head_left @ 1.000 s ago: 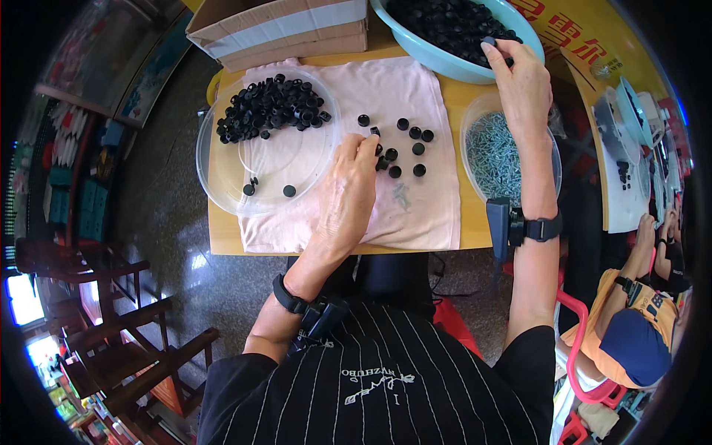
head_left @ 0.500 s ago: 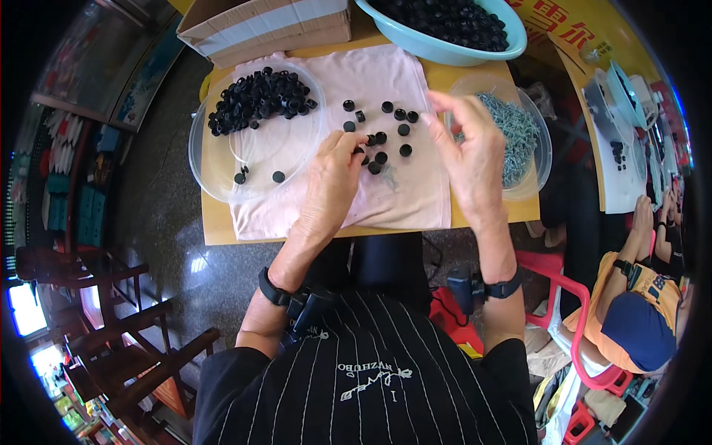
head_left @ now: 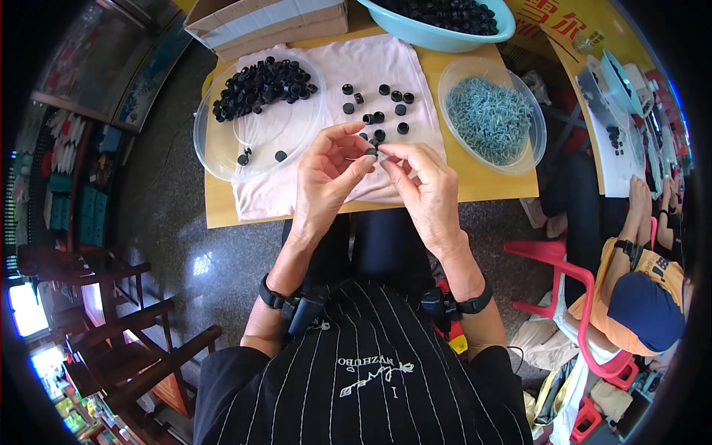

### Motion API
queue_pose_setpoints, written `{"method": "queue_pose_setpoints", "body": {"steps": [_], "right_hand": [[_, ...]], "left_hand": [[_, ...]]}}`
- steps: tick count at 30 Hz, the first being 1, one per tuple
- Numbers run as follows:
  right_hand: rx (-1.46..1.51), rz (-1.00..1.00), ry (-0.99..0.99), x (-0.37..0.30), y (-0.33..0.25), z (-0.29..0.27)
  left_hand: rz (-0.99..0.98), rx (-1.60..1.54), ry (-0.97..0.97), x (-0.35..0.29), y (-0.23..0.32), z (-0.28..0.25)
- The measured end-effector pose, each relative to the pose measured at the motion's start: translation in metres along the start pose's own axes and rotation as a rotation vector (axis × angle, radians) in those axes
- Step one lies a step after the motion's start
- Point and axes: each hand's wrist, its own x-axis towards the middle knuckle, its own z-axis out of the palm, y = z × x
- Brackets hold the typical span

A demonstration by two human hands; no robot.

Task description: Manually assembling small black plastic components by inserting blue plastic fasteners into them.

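Over the pink cloth, my left hand pinches a small round black cap between thumb and finger. Against the cap's right side press the thumb and finger of my right hand. A tiny pale bit shows at those fingertips, like a screw, mostly hidden. Just beyond both hands, several loose black caps are scattered on the cloth. To the right stands a clear round tub with a heap of small bluish-silver screws.
A clear round tray at left holds a pile of black parts. At the back are a cardboard box and a light blue basin of black caps. A red plastic chair and another person are at right.
My right hand has come left from the screw tub to meet the left hand. My left hand has drawn back toward me with a cap lifted off the cloth.
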Motion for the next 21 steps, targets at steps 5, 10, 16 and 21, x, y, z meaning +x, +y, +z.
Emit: {"method": "queue_pose_setpoints", "body": {"steps": [5, 10, 16, 21], "right_hand": [[0.205, 0.022, -0.04, -0.009, -0.008, -0.004], [0.015, -0.065, -0.021, -0.025, 0.002, -0.01], [-0.388, -0.1, 0.033, -0.018, 0.016, -0.022], [-0.568, -0.125, -0.032, -0.02, 0.02, -0.025]], "left_hand": [[-0.142, -0.09, -0.077, -0.009, 0.006, -0.001], [-0.267, -0.07, -0.142, -0.015, 0.002, 0.005], [0.236, 0.887, 0.068, 0.001, -0.002, 0.009], [0.23, 0.949, 0.056, 0.012, -0.017, 0.005]]}}
